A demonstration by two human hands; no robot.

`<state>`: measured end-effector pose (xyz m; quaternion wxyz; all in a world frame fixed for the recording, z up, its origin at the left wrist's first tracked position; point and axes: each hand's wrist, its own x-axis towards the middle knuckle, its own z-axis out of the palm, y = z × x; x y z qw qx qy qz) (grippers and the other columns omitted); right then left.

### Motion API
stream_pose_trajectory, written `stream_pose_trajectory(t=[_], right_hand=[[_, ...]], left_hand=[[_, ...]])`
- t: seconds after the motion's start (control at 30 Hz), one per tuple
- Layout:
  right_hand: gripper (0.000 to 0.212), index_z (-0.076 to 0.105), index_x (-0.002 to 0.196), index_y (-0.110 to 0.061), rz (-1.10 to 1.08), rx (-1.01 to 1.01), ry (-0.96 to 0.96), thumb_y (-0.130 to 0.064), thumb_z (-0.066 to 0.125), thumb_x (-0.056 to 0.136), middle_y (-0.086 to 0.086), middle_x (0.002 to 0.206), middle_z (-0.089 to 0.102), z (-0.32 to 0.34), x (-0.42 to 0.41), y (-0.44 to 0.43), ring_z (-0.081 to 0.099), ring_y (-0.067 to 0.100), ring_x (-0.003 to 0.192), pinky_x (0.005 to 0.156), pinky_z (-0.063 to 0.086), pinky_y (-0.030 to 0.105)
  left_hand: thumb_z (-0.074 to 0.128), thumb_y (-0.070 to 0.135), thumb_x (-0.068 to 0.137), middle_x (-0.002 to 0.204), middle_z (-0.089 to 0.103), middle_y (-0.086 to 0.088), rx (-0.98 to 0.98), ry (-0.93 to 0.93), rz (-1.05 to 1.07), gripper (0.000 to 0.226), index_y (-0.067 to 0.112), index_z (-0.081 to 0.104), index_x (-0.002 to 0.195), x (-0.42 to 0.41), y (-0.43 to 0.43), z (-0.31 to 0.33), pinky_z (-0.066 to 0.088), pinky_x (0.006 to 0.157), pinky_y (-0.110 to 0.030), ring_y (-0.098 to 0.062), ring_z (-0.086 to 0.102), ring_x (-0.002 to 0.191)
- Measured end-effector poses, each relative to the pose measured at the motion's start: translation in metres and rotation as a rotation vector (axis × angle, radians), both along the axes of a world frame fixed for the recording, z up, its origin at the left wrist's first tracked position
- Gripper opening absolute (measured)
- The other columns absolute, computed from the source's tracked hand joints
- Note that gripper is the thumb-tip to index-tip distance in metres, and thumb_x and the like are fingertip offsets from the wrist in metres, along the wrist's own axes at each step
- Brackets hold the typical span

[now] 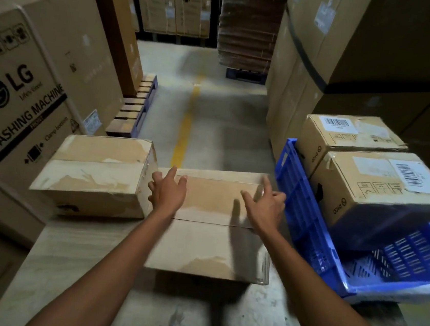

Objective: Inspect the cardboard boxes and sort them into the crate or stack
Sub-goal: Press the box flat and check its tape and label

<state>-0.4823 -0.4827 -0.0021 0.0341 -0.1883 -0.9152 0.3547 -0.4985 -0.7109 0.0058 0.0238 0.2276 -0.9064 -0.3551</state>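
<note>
Two bare hands reach over the cardboard box (207,245) sitting on the counter (76,267) before you. It lies between a scuffed box (94,173) just to its left and the blue crate (300,204) at its right, where a labelled box (382,192) leans with a twin box (345,135) behind it. Your left grip (169,191) is spread wide at the lid's left edge, your right grip (264,206) fanned near the far right corner. Neither has hold of anything, and motion blur hides whether the fingertips touch the cardboard. The lid is shut along a centre seam, its surface torn in patches, with loose clear tape (263,273) curling at the near right corner. Expect stiff corrugated walls but a weak, slick top; the weight cannot be read from here. Take it by the two short sides, palms low on the walls, not by the flaps or tape, and tip it gently to inspect.
</note>
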Motion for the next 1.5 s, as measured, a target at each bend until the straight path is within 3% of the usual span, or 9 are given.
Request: stream_pose_trajectory(t=[0.17,0.37,0.5,0.63,0.8,1.07,1.17,1.37,1.5], right_hand=[[0.049,0.056,0.126,-0.026,-0.067,-0.094,0.194,-0.060,0.059,0.091,0.005,0.122,0.032,0.032,0.012,-0.004,0.044,0.023,0.110,0.086,0.047,0.035],[0.039,0.052,0.110,-0.023,-0.112,-0.222,0.271,-0.051,0.068,0.089,0.002,0.119,0.033,0.017,0.040,-0.010,0.053,0.023,0.104,0.078,0.047,0.028],[0.034,0.049,0.104,-0.024,-0.116,-0.162,0.242,-0.046,0.070,0.087,0.001,0.116,0.033,0.000,0.060,-0.008,0.053,0.024,0.104,0.092,0.053,0.044],[0.025,0.061,0.108,-0.021,0.023,0.296,0.297,-0.033,0.068,0.087,0.008,0.135,0.046,0.000,0.071,-0.019,0.042,0.028,0.136,0.119,0.009,0.059],[0.023,0.068,0.105,-0.009,0.470,0.168,0.491,-0.019,0.073,0.085,0.014,0.136,0.057,-0.001,0.085,-0.066,0.055,0.031,0.123,0.097,0.052,0.043],[0.054,0.058,0.138,-0.009,0.711,0.415,0.362,-0.036,0.025,0.105,0.013,0.141,0.058,-0.025,0.091,-0.108,0.050,0.028,0.134,0.112,0.038,0.041],[0.052,0.062,0.133,-0.007,0.675,0.439,0.368,-0.035,0.028,0.105,0.014,0.139,0.060,-0.034,0.092,-0.111,0.052,0.030,0.132,0.110,0.041,0.043],[0.025,0.063,0.084,-0.017,0.601,0.520,0.443,-0.036,0.049,0.088,0.006,0.090,0.061,-0.002,0.065,-0.111,0.053,0.028,0.081,0.062,0.039,0.037],[0.028,0.065,0.103,-0.016,0.665,0.522,0.354,-0.035,0.049,0.091,0.008,0.106,0.063,0.001,0.043,-0.114,0.057,0.028,0.094,0.073,0.047,0.040]], left_hand=[[0.053,0.041,0.098,0.131,0.033,-0.012,0.033,0.262,0.059,0.030,0.022,0.065,0.118,0.022,-0.002,0.019,0.042,0.098,-0.041,-0.035,0.044,0.115],[0.066,0.024,0.092,0.121,0.036,-0.013,0.068,0.478,0.072,0.015,0.014,0.066,0.103,0.070,-0.010,-0.007,0.043,0.098,-0.029,-0.031,0.047,0.113],[0.068,0.019,0.090,0.120,0.038,-0.015,0.022,0.528,0.027,0.016,0.010,0.066,0.104,0.100,-0.012,-0.024,0.044,0.093,-0.027,-0.030,0.047,0.115],[0.069,0.016,0.088,0.122,0.043,-0.017,-0.164,0.512,-0.080,0.016,0.008,0.067,0.102,0.114,-0.017,-0.032,0.052,0.090,-0.045,-0.033,0.046,0.115],[0.064,0.007,0.086,0.106,0.054,-0.017,-0.327,0.580,-0.276,0.010,0.004,0.069,0.095,0.123,-0.016,-0.032,0.052,0.085,-0.045,-0.034,0.055,0.101],[0.042,0.026,0.096,0.128,0.062,-0.020,-0.375,0.478,-0.374,0.042,0.002,0.066,0.121,0.125,-0.014,-0.039,0.048,0.101,-0.048,-0.035,0.057,0.122],[0.042,0.023,0.096,0.123,0.065,-0.019,-0.410,0.473,-0.373,0.040,0.002,0.068,0.117,0.125,-0.015,-0.041,0.048,0.101,-0.046,-0.034,0.059,0.118],[0.039,0.025,0.090,0.093,0.059,-0.008,-0.491,0.382,-0.438,0.027,0.012,0.063,0.087,0.099,-0.020,-0.005,0.046,0.074,-0.040,-0.027,0.054,0.088],[0.046,0.019,0.098,0.131,0.058,-0.013,-0.408,0.275,-0.538,0.032,0.010,0.063,0.123,0.076,-0.024,-0.006,0.041,0.108,-0.044,-0.030,0.050,0.127]])
